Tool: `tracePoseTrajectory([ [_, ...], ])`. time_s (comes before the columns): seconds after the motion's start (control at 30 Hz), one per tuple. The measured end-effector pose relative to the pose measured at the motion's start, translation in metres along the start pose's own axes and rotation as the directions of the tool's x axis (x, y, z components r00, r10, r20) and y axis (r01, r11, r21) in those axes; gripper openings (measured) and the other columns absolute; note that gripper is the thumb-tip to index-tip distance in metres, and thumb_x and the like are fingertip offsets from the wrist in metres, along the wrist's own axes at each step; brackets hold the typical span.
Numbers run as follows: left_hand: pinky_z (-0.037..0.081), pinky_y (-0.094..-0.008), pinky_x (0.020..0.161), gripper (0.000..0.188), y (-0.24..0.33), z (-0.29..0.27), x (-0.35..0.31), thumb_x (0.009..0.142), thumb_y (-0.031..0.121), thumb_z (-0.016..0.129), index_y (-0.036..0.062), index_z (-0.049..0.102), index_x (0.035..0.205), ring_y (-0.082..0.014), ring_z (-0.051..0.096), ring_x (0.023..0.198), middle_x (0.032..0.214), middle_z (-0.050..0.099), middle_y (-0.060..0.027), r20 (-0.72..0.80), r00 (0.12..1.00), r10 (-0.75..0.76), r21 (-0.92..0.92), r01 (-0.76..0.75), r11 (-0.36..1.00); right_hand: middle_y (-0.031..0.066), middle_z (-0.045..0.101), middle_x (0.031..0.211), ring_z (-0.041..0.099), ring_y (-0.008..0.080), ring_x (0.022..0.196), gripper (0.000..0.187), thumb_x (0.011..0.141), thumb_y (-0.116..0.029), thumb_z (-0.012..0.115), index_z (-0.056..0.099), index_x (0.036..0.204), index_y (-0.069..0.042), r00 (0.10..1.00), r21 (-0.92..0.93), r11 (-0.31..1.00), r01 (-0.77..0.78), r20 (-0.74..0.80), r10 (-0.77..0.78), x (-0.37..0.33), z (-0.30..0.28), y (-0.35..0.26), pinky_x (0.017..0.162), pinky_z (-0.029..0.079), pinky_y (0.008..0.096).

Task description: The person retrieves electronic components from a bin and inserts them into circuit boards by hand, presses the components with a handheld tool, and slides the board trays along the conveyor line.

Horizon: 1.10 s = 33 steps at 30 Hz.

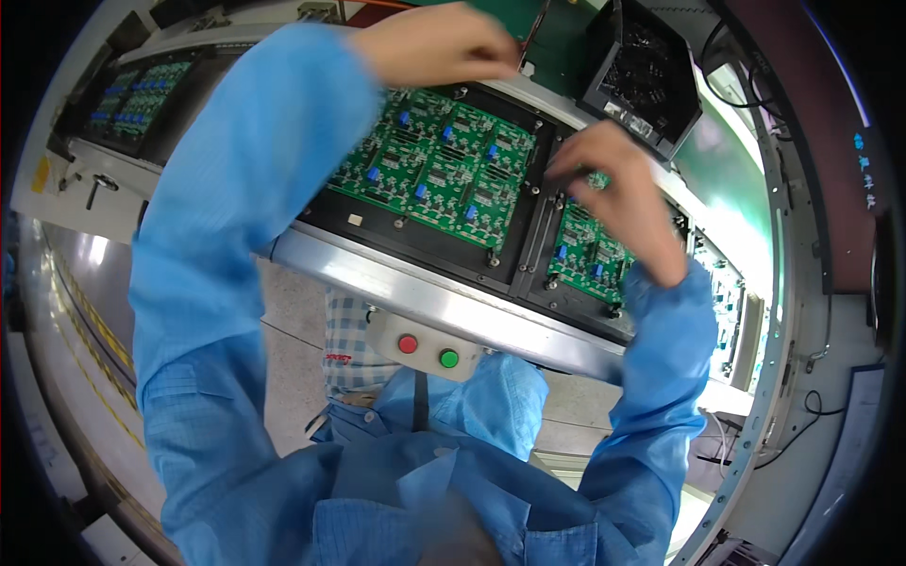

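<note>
My left hand (442, 45) reaches over the far edge of a green circuit board panel (439, 170), its fingers bunched together and blurred. Whether they hold anything is hidden. Close by its fingertips stands a thin dark upright strip (536, 33). Over a second green circuit board panel (590, 241) on the right is my right hand (613, 174). Its fingers curl downward, smeared by motion, and I cannot make out anything in them. Small blue components sit in rows on both panels, which lie in black carrier trays (373, 219).
A black bin (651, 80) of small dark parts stands at the back right. Another carrier with boards (137, 99) lies far left on the line. Along the near metal rail (425, 283), a box carries a red button (408, 343) and a green button (448, 358).
</note>
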<state>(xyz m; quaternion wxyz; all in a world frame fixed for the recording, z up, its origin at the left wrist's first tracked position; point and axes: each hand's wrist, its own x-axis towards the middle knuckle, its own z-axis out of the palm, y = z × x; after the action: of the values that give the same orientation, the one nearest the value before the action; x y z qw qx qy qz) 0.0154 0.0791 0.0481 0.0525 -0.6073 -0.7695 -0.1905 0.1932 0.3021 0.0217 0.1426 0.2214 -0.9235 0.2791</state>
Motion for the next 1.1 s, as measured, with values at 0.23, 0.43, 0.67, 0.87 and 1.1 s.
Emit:
tracePoseTrajectory([
  [0.23,0.043,-0.0355,0.099,0.016,-0.018,0.103,0.174,0.088,0.028,0.066,0.0194,0.072,0.1,-0.015,0.055,0.117,0.105,0.066,0.0026,-0.302,0.92,0.251,0.532,-0.056,0.845,0.012,0.062,0.105,0.058,0.0335,0.1,0.044,0.049,0.007,0.066,0.07,0.091,-0.005,0.957,-0.101,0.954,0.284,0.09,-0.275,-0.026,0.041,-0.003,0.081,0.052,0.0414],
  [0.43,0.044,-0.0356,0.097,0.016,-0.001,0.127,0.2,0.088,0.028,0.067,0.0188,0.072,0.099,-0.0156,0.056,0.114,0.104,0.067,0.0022,-0.285,0.921,0.265,0.479,-0.103,0.872,0.0109,0.063,0.1,0.06,0.032,0.098,0.036,0.057,0.001,0.065,0.067,0.093,-0.001,0.954,-0.203,0.933,0.296,0.012,-0.3,-0.033,0.049,-0.003,0.079,0.054,0.0404],
  [0.67,0.045,-0.0357,0.094,0.015,0.01,0.137,0.219,0.087,0.027,0.067,0.0182,0.072,0.098,-0.0163,0.058,0.111,0.102,0.067,0.0016,-0.273,0.923,0.273,0.428,-0.138,0.893,0.009,0.064,0.091,0.061,0.0329,0.089,0.036,0.044,-0.005,0.071,0.065,0.079,-0.002,0.926,-0.265,0.894,0.361,-0.011,-0.377,-0.034,0.048,-0.002,0.074,0.053,0.0428],
  [0.87,0.046,-0.0359,0.092,0.015,0.018,0.146,0.222,0.086,0.026,0.068,0.0176,0.072,0.098,-0.0169,0.059,0.108,0.101,0.068,0.0011,-0.254,0.927,0.275,0.372,-0.169,0.913,0.0059,0.064,0.094,0.062,0.0281,0.091,0.032,0.051,-0.003,0.067,0.066,0.083,-0.004,0.945,-0.243,0.913,0.328,0.073,-0.32,-0.028,0.05,-0.002,0.069,0.054,0.0386],
  [1.1,0.048,-0.036,0.089,0.014,0.016,0.144,0.215,0.085,0.025,0.069,0.0169,0.072,0.097,-0.0176,0.06,0.105,0.099,0.069,0.0005,-0.241,0.938,0.251,0.327,-0.165,0.93,0.003,0.065,0.097,0.063,0.0227,0.095,0.029,0.059,-0.001,0.065,0.068,0.088,-0.006,0.944,-0.284,0.9,0.33,0.073,-0.323,-0.024,0.052,-0.003,0.062,0.055,0.0332],
])
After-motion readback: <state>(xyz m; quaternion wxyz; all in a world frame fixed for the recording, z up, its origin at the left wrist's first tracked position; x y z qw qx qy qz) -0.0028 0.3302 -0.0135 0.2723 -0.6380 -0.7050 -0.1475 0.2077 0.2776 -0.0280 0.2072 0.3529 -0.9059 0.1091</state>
